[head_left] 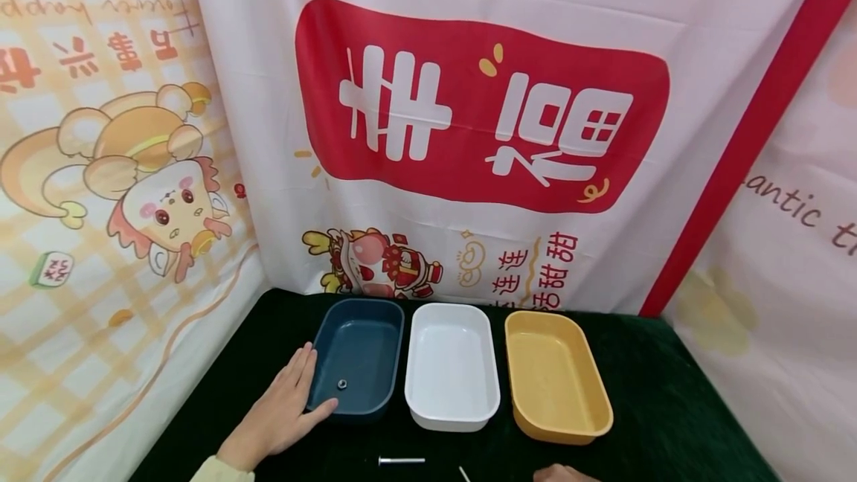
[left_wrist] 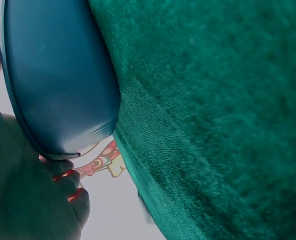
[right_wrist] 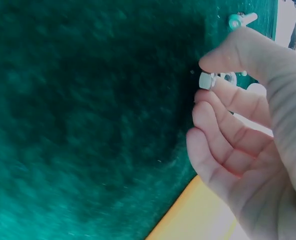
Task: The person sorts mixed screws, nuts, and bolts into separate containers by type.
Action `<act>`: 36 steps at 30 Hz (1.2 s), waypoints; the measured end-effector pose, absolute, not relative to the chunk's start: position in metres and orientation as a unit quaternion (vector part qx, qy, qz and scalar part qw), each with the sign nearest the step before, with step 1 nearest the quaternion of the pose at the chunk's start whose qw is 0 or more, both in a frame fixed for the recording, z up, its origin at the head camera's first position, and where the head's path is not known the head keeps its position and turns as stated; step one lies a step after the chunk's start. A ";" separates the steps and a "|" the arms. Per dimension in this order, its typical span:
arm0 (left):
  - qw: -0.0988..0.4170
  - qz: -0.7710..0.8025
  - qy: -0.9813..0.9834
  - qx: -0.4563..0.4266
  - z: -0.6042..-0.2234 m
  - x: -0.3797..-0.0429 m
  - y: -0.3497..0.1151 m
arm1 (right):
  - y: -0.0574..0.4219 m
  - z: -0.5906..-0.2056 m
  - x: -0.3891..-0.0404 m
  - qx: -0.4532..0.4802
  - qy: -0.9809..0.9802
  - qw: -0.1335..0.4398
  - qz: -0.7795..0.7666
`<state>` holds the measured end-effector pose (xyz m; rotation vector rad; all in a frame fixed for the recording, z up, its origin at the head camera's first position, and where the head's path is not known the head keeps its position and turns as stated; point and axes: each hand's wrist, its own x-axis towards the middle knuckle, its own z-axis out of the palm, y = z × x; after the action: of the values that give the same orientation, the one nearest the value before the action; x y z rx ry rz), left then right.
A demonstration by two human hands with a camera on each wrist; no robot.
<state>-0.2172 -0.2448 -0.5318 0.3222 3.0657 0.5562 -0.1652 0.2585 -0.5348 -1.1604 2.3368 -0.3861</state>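
A small metal piece (right_wrist: 206, 81), perhaps a nut though the view is too soft to be sure, sits pinched between the right hand's (right_wrist: 248, 125) thumb and forefinger, near the yellow tray (head_left: 556, 363). Apart from it, the left hand (head_left: 281, 411), fingers extended, touches the blue tray (head_left: 361, 341). Work appears barely begun: one nut (head_left: 342, 384) lies inside; a bolt (head_left: 402, 460) and a slim shaft (head_left: 464, 474) await on the table (head_left: 669, 400).
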 end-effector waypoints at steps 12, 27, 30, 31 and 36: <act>-0.003 0.177 0.979 0.103 -0.530 -0.214 -0.244 | 0.238 -0.500 -0.172 -0.483 0.848 0.199 -0.087; -0.001 0.181 0.978 0.101 -0.530 -0.214 -0.243 | 0.203 -0.449 -0.206 -0.439 0.880 0.143 -0.108; -0.003 0.183 0.978 0.103 -0.529 -0.214 -0.242 | 0.193 -0.440 -0.215 -0.441 0.884 0.122 -0.093; -0.003 0.182 0.978 0.103 -0.529 -0.214 -0.242 | 0.190 -0.437 -0.217 -0.442 0.885 0.115 -0.090; 0.001 0.178 0.979 0.099 -0.528 -0.214 -0.243 | 0.173 -0.430 -0.231 -0.456 0.882 0.089 -0.079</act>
<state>-0.2141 -0.2427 -0.5282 0.3118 3.0732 0.5573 -0.2314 0.1730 -0.4301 -1.3559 2.6235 -0.2356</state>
